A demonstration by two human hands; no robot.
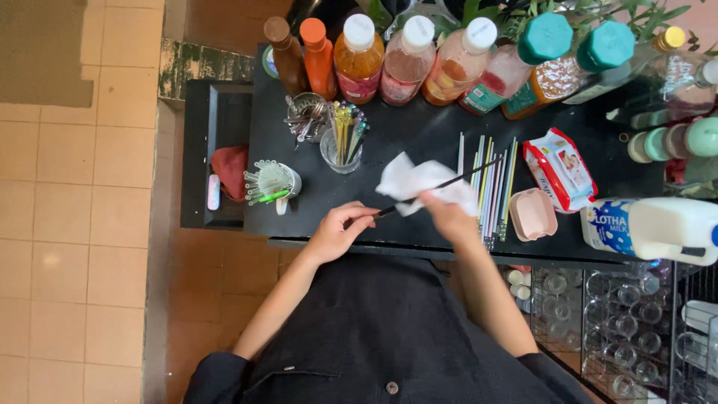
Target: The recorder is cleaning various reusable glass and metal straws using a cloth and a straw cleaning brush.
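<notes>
Over the black worktop (pixel 419 135), the left hand (pixel 336 232) pinches the near end of a thin black straw-like stick (pixel 437 185) between thumb and fingers, while the right hand (pixel 447 213) closes around a crumpled white paper tissue (pixel 411 179) wrapped about the stick's middle. Just right of the hands lies a row of slim pastel and clear drinking straws (pixel 490 187), with a pink oval plastic dish (pixel 532 214) beside them. A clear glass of coloured stirrers (pixel 342 142) stands behind the left hand.
</notes>
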